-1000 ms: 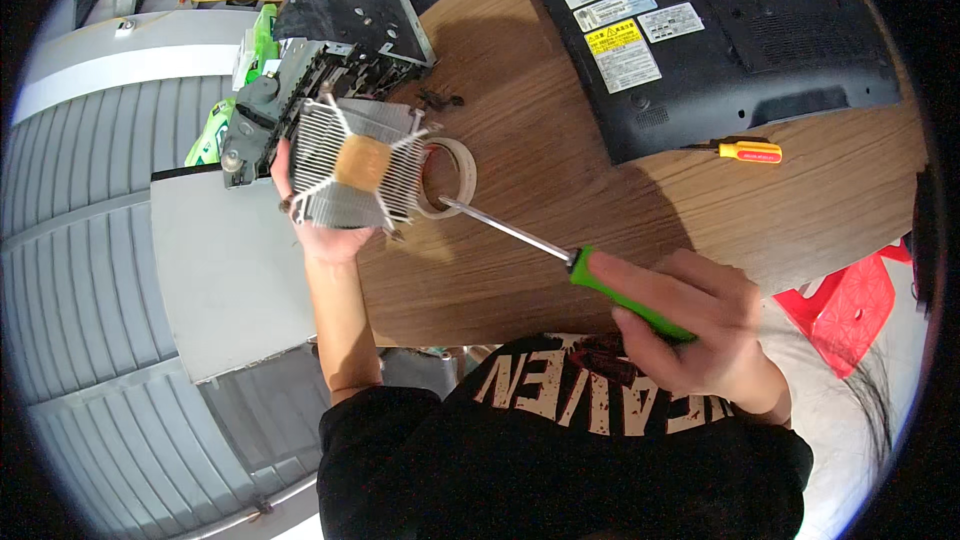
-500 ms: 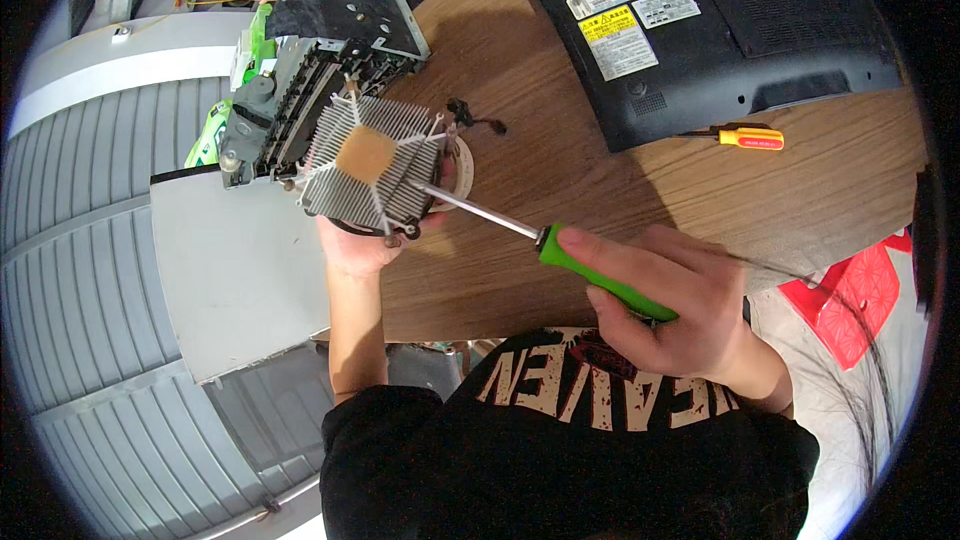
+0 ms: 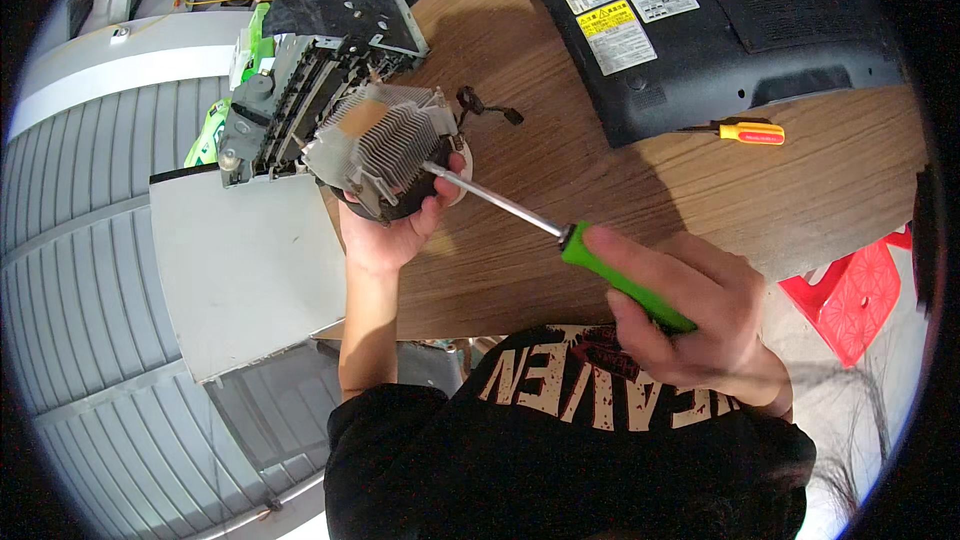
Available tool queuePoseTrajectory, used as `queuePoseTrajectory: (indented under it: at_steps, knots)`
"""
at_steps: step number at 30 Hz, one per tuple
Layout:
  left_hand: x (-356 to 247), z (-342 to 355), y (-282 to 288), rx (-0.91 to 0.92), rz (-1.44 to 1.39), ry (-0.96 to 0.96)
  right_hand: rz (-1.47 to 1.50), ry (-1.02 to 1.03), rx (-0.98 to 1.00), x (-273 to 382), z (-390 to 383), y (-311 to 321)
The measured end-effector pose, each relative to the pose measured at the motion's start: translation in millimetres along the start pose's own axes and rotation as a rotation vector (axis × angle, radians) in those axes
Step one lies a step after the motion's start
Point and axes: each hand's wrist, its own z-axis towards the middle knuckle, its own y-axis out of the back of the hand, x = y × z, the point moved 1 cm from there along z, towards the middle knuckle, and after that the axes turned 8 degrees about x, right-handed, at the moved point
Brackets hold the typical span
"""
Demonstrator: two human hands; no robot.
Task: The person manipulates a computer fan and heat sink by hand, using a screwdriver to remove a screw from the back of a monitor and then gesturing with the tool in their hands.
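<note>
My left hand (image 3: 395,237) grips a CPU cooler from below, with its silver finned heatsink (image 3: 395,145) tilted and a copper-coloured square in the middle of the fins. A black fan part shows beneath the fins, next to my fingers. A short dark cable with a plug (image 3: 490,105) sticks out beyond the cooler's far right side. Wrapped round the green handle of a screwdriver (image 3: 505,207) is my right hand (image 3: 695,310). The screwdriver's metal shaft points up and left, and its tip meets the right side of the fins near my left fingers. A round pale thing lies partly hidden behind them.
Behind the cooler stands a metal-and-black machine part (image 3: 330,20). A large black panel with labels (image 3: 720,30) covers the far right of the wooden table (image 3: 520,290). Near its edge lies a yellow-and-red screwdriver (image 3: 750,133). A red stool (image 3: 855,305) is at the right.
The cooler has been tipped so its fin edges show more and its copper-coloured square less. My right hand and the green screwdriver have shifted slightly right and down.
</note>
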Motion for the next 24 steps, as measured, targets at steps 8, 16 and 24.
queuePoseTrajectory:
  at_steps: [8, 16, 24]
  knots:
    - [1, 4, -6, 0.002, -0.044, -0.094, 0.005, 0.029, -0.045, 2, -5, 2]
    - [-4, -16, -58, -0.791, 0.747, -1.044, -0.023, -0.031, -0.013, -5, -8, 12]
    - [-10, -86, -61, -0.884, 2.275, -0.620, -0.082, -0.320, -0.240, -17, -32, 19]
